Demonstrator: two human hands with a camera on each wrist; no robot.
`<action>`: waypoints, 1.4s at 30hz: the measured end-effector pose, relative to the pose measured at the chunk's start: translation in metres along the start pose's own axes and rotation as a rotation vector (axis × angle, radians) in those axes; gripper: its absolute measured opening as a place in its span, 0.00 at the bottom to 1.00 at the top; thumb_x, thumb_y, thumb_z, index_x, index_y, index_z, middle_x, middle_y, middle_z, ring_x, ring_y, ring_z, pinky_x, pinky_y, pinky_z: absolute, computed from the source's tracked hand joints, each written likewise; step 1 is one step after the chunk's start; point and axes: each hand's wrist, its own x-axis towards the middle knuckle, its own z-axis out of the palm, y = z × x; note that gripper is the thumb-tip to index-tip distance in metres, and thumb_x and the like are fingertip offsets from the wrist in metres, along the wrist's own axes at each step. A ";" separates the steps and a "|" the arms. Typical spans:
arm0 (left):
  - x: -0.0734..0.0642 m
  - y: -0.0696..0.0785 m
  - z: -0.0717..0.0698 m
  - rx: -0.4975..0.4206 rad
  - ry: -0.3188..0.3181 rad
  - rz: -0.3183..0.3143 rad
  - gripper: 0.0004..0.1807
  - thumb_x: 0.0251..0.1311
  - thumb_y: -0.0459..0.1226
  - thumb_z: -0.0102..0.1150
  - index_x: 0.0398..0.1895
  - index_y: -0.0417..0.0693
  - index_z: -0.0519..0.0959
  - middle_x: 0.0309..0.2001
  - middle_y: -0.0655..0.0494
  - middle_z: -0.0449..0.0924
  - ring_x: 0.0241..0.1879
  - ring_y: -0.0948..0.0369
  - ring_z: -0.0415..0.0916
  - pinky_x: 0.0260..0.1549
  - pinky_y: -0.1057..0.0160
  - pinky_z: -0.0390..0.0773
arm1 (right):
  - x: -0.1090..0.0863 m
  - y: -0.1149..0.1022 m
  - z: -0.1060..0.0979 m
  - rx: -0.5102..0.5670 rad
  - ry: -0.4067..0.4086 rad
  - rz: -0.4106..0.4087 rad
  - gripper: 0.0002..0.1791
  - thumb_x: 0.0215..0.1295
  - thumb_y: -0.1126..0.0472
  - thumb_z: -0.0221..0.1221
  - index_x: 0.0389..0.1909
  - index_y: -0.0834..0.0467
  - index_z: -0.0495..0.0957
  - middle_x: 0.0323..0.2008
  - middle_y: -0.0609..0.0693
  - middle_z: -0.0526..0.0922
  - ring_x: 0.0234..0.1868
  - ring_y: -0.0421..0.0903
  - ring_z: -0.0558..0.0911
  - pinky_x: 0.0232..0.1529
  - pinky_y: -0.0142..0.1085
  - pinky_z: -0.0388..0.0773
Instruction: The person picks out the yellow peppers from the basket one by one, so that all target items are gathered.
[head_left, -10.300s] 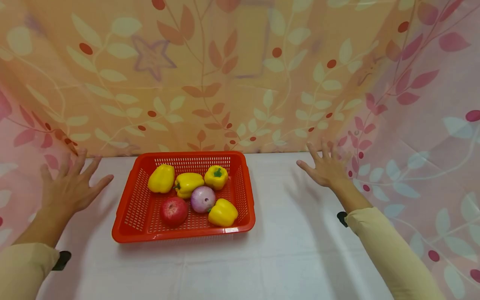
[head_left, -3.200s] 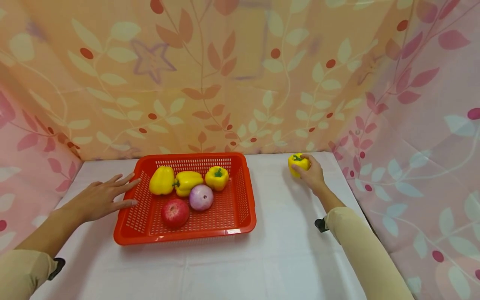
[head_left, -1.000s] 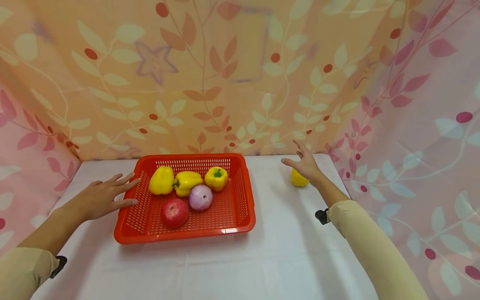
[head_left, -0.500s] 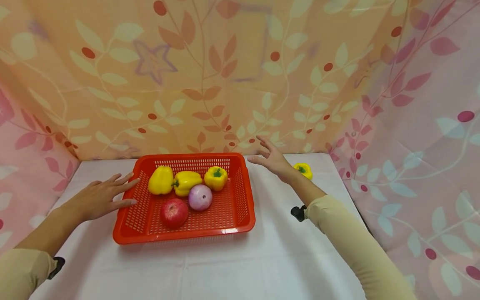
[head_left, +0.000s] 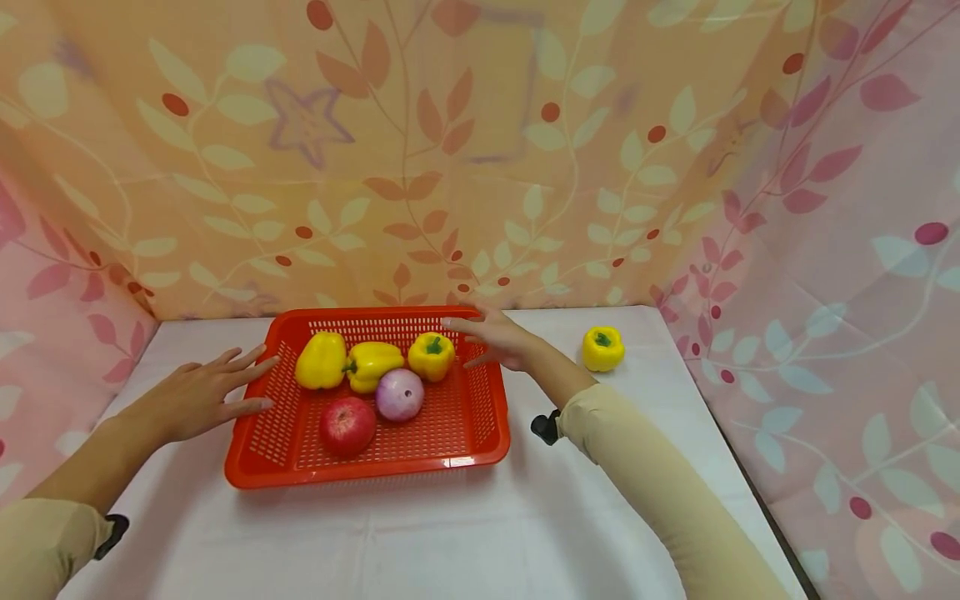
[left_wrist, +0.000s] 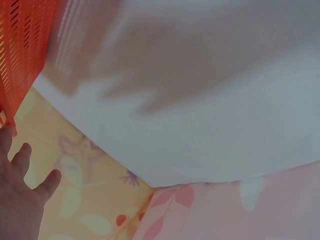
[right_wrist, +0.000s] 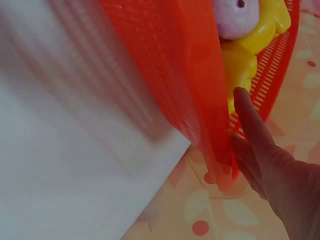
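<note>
A red plastic basket [head_left: 360, 476] holds three yellow bell peppers: one at the left [head_left: 321, 361], one lying in the middle [head_left: 373, 367] and one at the back right [head_left: 431, 357]. A purple onion [head_left: 400, 395] and a round red fruit [head_left: 347, 426] sit in front of them. My right hand [head_left: 501, 337] reaches over the basket's back right corner, fingers spread near the back right pepper and gripping nothing. At the basket's left rim, my left hand [head_left: 191, 402] has its fingers extended; whether they touch the rim cannot be told. Another yellow bell pepper [head_left: 602, 348] stands stem-up on the table.
A white cloth covers the table [head_left: 420, 542]. Patterned curtains [head_left: 465, 183] enclose the back and both sides. The lone pepper stands near the back edge, to the right of my right forearm [head_left: 558, 371].
A pepper from the basket's front right was set on the table at right and released. My right hand then moved left over the basket. My left hand earlier moved to the left rim.
</note>
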 end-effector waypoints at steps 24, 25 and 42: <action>0.000 -0.003 0.001 -0.012 -0.005 0.005 0.44 0.55 0.64 0.48 0.71 0.57 0.52 0.70 0.43 0.50 0.64 0.35 0.50 0.51 0.26 0.52 | 0.034 0.018 0.039 -0.023 0.118 0.173 0.35 0.57 0.55 0.63 0.63 0.55 0.59 0.58 0.55 0.63 0.56 0.59 0.68 0.44 0.60 0.74; 0.000 -0.002 0.001 -0.014 -0.007 0.001 0.44 0.55 0.65 0.48 0.71 0.57 0.52 0.70 0.43 0.50 0.64 0.35 0.50 0.51 0.26 0.52 | 0.034 0.018 0.040 -0.027 0.122 0.177 0.33 0.57 0.57 0.63 0.62 0.55 0.60 0.57 0.55 0.64 0.55 0.58 0.68 0.44 0.60 0.74; 0.003 -0.002 0.004 -0.041 -0.006 -0.027 0.44 0.55 0.67 0.44 0.72 0.58 0.51 0.71 0.44 0.49 0.65 0.36 0.48 0.52 0.26 0.50 | 0.050 0.032 0.041 -0.125 0.111 0.199 0.29 0.52 0.76 0.60 0.55 0.54 0.70 0.55 0.56 0.63 0.47 0.53 0.71 0.54 0.49 0.73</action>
